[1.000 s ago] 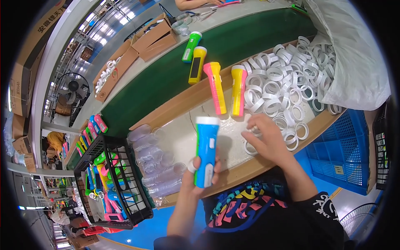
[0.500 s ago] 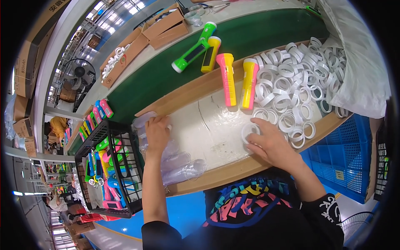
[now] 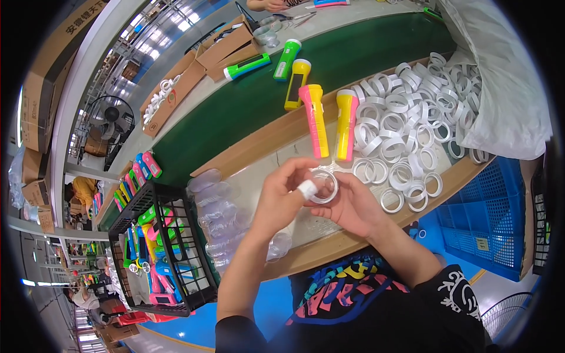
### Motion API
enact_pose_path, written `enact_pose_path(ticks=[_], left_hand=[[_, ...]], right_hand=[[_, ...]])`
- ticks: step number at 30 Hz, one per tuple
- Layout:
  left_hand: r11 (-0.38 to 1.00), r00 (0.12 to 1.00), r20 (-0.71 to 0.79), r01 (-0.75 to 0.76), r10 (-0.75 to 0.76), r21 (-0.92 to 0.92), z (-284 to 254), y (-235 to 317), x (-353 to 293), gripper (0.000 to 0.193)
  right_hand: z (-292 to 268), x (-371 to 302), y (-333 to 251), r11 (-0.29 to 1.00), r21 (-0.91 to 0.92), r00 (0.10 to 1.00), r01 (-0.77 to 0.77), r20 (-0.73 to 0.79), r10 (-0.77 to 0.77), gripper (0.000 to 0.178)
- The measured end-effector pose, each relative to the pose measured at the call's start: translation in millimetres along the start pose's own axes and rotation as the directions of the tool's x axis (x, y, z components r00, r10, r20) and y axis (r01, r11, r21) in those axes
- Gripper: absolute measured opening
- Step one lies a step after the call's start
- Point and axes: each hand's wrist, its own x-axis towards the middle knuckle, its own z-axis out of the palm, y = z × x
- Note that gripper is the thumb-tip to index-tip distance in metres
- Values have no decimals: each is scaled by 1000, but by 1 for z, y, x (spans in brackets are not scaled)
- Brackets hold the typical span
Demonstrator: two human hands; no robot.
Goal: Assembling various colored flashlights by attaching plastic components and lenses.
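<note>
Near the middle of the frame, the left hand [image 3: 285, 197] and right hand [image 3: 355, 206], both half curled, are clamped on a white ring [image 3: 335, 188] between them, left of the ring pile [image 3: 396, 146] at upper right

Head-worn fisheye, facing down, left hand [image 3: 281, 199] and right hand [image 3: 356, 205] near

White ring [image 3: 335, 187], held up, just right of frame centre.
Round band; opening toward camera, left edge partly covered.
</note>
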Motion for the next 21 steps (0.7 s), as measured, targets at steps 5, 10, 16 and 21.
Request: enact_pose_path(ticks=[5, 10, 16, 21], left_hand=[[965, 942, -281, -114, 181, 237, 1, -38, 62, 41], [918, 976, -144, -99, 166, 385, 34, -81, 105, 63], [970, 985, -94, 125, -147, -207, 6, -36, 53, 44], [976, 970, 199, 171, -142, -135, -23, 21, -15, 51]], right_hand=[[-11, -9, -13, 995, 62, 996, 82, -34, -80, 43], [-15, -16, -20, 981, 149, 992, 127, -27, -125, 42], [-29, -21, -39, 966, 158, 979, 203, -27, -202, 37], [-18, -11, -45, 958, 171, 973, 228, -63, -220, 38]])
